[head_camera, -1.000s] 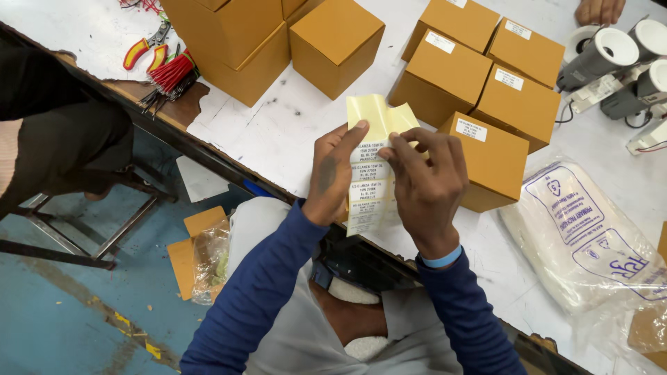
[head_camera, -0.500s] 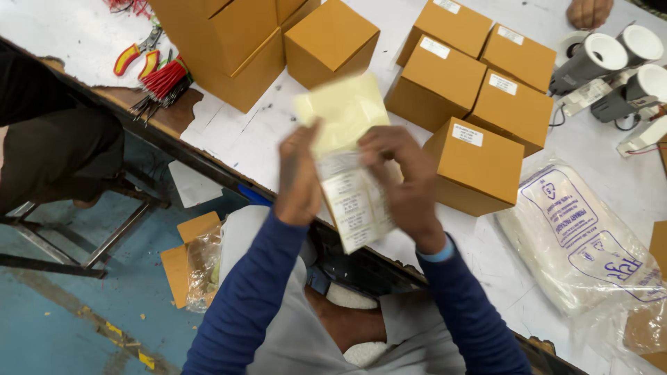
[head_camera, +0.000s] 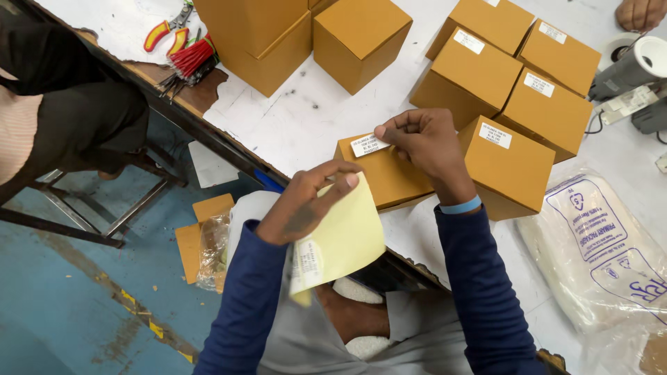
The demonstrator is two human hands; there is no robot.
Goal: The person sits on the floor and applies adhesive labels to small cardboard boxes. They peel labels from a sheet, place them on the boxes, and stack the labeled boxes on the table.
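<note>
Item 1: right hand, fingers pinched narrow on a small white label, which is held at the top face of the nearest brown box; whether it already sticks cannot be told.

Item 2: left hand, fingers closed on a pale yellow backing sheet, held low over the lap, just off the worktop edge. A strip of further labels hangs at its lower end.

Item 3: brown box, unlabelled apart from the label at hand, sitting at the near edge of the worktop, touching a labelled box on its right.

Item 4: 3 more labelled boxes behind; plain boxes stacked further left.

Item 5: red-handled pliers and a red bundle at the far left edge; clear printed bag at right.

Risk, judged: the label may land crooked or creased, since only 1 hand guides it and nothing steadies the box. The box sits near the edge and a hard press could nudge it off. The hanging sheet could fold and stick to the clothing.
</note>
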